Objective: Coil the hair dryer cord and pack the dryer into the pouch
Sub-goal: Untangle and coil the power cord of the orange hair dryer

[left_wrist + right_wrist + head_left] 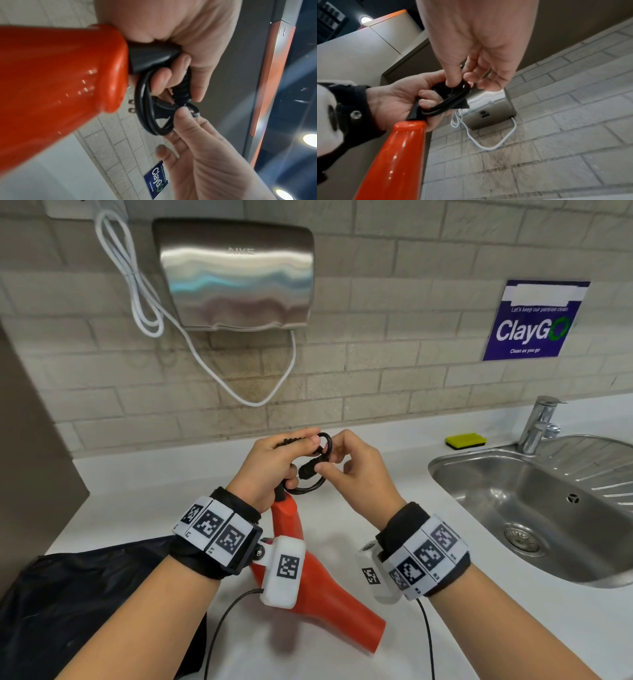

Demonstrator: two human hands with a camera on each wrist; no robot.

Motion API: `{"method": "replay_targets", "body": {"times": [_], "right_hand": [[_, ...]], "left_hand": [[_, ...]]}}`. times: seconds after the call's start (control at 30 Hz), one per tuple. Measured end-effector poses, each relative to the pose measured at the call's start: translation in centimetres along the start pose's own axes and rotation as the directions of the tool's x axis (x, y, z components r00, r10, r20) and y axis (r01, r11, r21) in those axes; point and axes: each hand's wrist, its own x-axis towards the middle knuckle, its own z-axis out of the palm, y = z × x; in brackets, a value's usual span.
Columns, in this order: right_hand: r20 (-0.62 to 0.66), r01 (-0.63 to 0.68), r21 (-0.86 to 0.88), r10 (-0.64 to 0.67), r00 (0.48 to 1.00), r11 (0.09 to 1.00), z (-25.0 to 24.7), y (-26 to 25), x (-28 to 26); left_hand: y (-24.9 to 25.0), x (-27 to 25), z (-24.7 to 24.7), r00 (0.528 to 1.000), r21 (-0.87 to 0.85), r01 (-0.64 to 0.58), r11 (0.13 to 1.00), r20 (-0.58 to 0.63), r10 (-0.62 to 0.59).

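Coiling looks mostly done at this point, judging by how the cord (313, 463) sits: it's bunched into a few small black loops right at the end of the orange hair dryer (308, 577) handle. The left hand (270, 470) has its fingers wrapped around that bundle and the top of the handle, so the dryer hangs nozzle-down over the white tabletop (479, 594); can't tell if the nozzle touches it. The right hand (356, 474) pinches a loop of the cord with thumb and fingers, the other fingers loosely spread. My guess is it's tucking or tightening the last bit. The wrist views show the plug end poking out of the loops, so the bundle isn't secured yet as far as I can see.

Packing hasn't started. The black pouch (85, 604) lies slumped on the tabletop at the left, just beside the left forearm, with nothing in it that I can make out. Still left: finish the coil, open the pouch, slide the dryer in.

Sink (513, 508) is off to the right, well apart.
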Motion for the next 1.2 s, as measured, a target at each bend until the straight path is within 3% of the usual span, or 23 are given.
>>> {"method": "replay_targets", "body": {"times": [0.1,0.2,0.3,0.43,0.57,0.67,0.8,0.9,1.03,1.1,1.2], "right_hand": [[0.015,-0.039,0.125,0.037,0.999,0.991,0.3,0.0,0.3],[0.189,-0.073,0.203,0.034,0.981,0.976,0.4,0.0,0.5],[0.29,-0.043,0.09,0.015,0.957,0.995,0.4,0.0,0.8],[0.317,-0.072,-0.114,0.105,0.942,0.991,0.8,-0.1,1.1],[0.254,-0.009,-0.468,0.143,0.957,0.884,0.8,-0.6,0.9],[0.252,0.039,-0.556,0.124,0.96,0.83,1.0,-0.8,0.8],[0.292,-0.011,-0.442,0.156,0.943,0.897,0.7,-0.2,0.9],[0.395,-0.076,-0.2,0.151,0.906,0.977,0.0,0.6,0.6],[0.504,-0.178,0.055,0.127,0.854,0.982,-1.2,1.3,0.6],[0.501,-0.153,0.038,0.114,0.858,0.987,-1.8,1.6,0.8],[0.482,0.003,-0.165,0.078,0.873,0.986,-2.5,1.9,1.1]], "left_hand": [[0.1,-0.2,0.0,0.998,-0.01,-0.007,1.0,0.063,0.008],[0.2,-0.4,0.0,0.992,-0.004,-0.012,1.0,0.126,0.013],[0.2,-0.4,0.2,0.992,0.023,-0.025,0.999,0.126,0.022],[0.3,-0.3,0.4,0.999,0.036,0.003,0.999,0.053,-0.005],[0.1,-0.1,0.6,1.0,0.071,0.005,0.997,-0.011,-0.004],[0.0,0.0,0.6,0.999,0.081,0.007,0.997,-0.038,-0.003],[-0.1,0.1,0.5,0.998,0.091,-0.007,0.996,-0.066,0.014],[-0.2,0.3,0.2,0.994,0.07,-0.019,0.997,-0.103,0.026],[-0.2,0.3,-0.2,0.997,0.067,-0.019,0.998,-0.077,0.024],[-0.1,0.2,-0.1,0.999,0.075,-0.021,0.997,-0.029,0.023],[0.0,0.1,0.0,0.999,0.089,-0.018,0.996,0.036,0.015]]}}
